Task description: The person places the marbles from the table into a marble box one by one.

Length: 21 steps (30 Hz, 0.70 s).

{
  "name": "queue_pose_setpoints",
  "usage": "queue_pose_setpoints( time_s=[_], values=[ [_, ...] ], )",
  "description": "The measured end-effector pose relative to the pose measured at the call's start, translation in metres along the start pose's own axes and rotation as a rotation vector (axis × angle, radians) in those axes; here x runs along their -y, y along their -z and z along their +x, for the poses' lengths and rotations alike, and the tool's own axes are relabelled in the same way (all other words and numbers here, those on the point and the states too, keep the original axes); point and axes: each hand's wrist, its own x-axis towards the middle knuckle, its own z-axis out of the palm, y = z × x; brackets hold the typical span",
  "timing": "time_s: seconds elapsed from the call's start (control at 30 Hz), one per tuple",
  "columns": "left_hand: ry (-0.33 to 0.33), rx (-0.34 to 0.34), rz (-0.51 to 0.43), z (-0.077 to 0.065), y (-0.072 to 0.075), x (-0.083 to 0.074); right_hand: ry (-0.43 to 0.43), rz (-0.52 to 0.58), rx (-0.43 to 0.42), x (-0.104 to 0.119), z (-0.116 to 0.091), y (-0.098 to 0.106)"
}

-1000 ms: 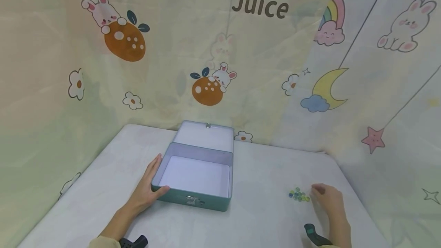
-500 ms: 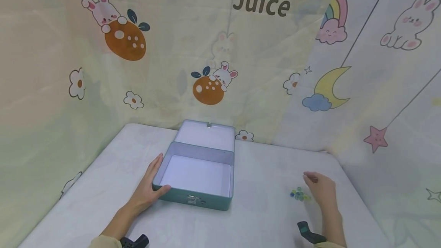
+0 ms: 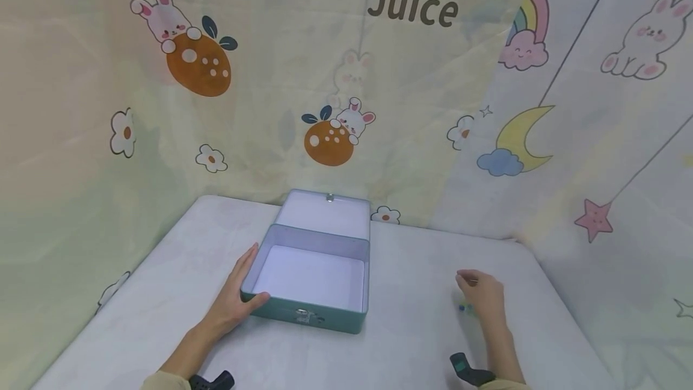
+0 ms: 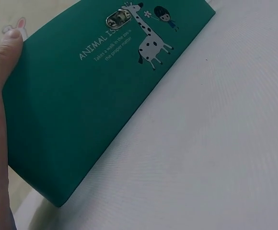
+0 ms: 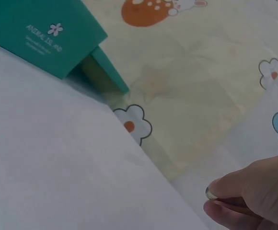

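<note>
A green tin box [image 3: 308, 318] with a pale lining stands on the white table, its lid [image 3: 325, 212] swung back. My left hand [image 3: 230, 300] rests at its front left corner, fingers straight along the side wall and thumb at the front rim. The left wrist view shows the thumb beside the green front with its metal clasp [image 4: 118, 19] and printed giraffe [image 4: 151, 43]. My right hand [image 3: 484, 300] pinches a small glass marble [image 5: 211, 193] between thumb and forefinger. Other marbles [image 3: 462, 307] lie on the table below that hand, mostly hidden by it.
The white table [image 3: 411, 318] reaches back to a printed cloth backdrop [image 3: 260, 107] with rabbits, flowers and a moon. Cloth also hangs at both sides. A dark wrist mount [image 3: 468, 371] sits at the right wrist and another wrist mount [image 3: 212, 380] at the left.
My right hand has risen from the right edge of the marbles and moved left, now covering most of them in the head view. The left hand and the tin box have stayed put.
</note>
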Motion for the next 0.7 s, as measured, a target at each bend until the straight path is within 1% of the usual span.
queue_pose_setpoints(
  time_s=[0.17, 0.3, 0.47, 0.7],
  values=[
    [0.018, 0.013, -0.030, 0.000, 0.000, -0.001, 0.016, 0.018, 0.060, 0.018, -0.003, -0.010],
    [0.032, 0.021, -0.023, 0.001, 0.000, -0.001, 0.038, 0.037, 0.091, 0.027, -0.006, -0.019],
    [0.044, 0.020, -0.016, 0.000, 0.000, 0.000, 0.064, 0.062, 0.115, 0.038, -0.009, -0.027],
    [0.044, 0.023, -0.025, 0.000, -0.001, -0.001, 0.091, 0.130, 0.150, 0.057, -0.015, -0.039]
  ],
)
